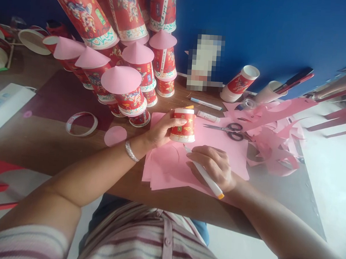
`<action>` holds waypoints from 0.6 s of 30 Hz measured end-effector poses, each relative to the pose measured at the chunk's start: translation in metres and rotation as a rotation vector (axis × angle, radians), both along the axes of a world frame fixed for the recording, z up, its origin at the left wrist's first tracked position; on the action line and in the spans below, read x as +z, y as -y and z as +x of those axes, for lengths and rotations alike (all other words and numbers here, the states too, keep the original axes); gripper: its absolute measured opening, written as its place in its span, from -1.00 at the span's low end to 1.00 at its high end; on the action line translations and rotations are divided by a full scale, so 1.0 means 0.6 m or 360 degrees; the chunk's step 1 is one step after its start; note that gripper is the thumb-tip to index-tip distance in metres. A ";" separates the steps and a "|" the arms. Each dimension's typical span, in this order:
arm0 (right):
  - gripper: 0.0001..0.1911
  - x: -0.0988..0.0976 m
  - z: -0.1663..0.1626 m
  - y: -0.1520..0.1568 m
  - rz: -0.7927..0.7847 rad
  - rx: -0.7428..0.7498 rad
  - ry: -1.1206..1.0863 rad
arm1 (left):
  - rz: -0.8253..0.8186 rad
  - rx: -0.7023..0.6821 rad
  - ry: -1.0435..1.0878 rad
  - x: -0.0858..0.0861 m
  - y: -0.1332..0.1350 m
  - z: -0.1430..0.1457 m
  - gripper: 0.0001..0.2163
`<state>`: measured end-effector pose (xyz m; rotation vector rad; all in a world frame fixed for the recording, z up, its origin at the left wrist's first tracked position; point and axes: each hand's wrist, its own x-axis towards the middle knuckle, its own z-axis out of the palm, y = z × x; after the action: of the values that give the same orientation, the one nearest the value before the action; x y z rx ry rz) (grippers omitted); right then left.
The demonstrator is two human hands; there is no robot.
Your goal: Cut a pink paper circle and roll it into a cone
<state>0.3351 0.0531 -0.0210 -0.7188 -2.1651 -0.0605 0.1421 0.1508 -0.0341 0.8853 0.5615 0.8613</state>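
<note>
My left hand (164, 127) is wrapped round a red paper cup (182, 126), its white band toward me and marked with yellow-orange drawn lines. An orange marker cap (189, 106) shows just behind the cup, by my left fingers. In my right hand (213, 165) is a white marker pen (206, 178) with an orange end; its tip points up at the cup's lower band, a small gap away. Beneath both hands lie sheets of pink paper (230, 152) with a curved line on them. Scissors (230, 130) rest on the paper to the right of the cup.
Stacked red cups (132, 101) with pink paper cones (121, 79) stand at the back left. Pink scraps (274, 139) heap at the right, near a pen cup (270, 92) and tape roll (248, 104). A paper ring (82, 124), pink disc (115, 136) and power strip (7, 105) lie left.
</note>
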 end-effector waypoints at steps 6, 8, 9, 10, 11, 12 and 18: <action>-0.75 -0.012 0.006 0.000 0.0017 -0.0027 -0.0044 | -0.0017 0.0051 0.0118 -0.003 -0.001 0.004 -0.69; -0.74 -0.015 0.009 -0.003 0.0041 -0.0063 -0.0053 | -0.0031 0.0102 0.0123 -0.003 -0.001 0.004 -0.61; -0.73 -0.017 0.011 -0.005 0.0044 -0.0084 -0.0058 | -0.0039 0.0121 0.0133 -0.003 -0.001 0.004 -0.59; -0.73 -0.018 0.012 -0.007 0.0045 -0.0101 -0.0056 | -0.0046 0.0133 0.0145 -0.003 -0.001 0.004 -0.58; -0.72 -0.019 0.013 -0.009 0.0045 -0.0115 -0.0049 | -0.0051 0.0136 0.0154 -0.003 -0.001 0.003 -0.58; -0.72 -0.019 0.013 -0.011 0.0044 -0.0124 -0.0038 | -0.0055 0.0130 0.0156 -0.003 -0.002 0.003 -0.60; -0.70 -0.020 0.010 -0.015 -0.0013 -0.0054 -0.0036 | -0.0015 0.0054 0.0107 -0.010 -0.003 0.003 -0.69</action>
<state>0.3410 0.0622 -0.0333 -0.7574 -2.1332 -0.0613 0.1438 0.1528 -0.0399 0.8372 0.5231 0.9151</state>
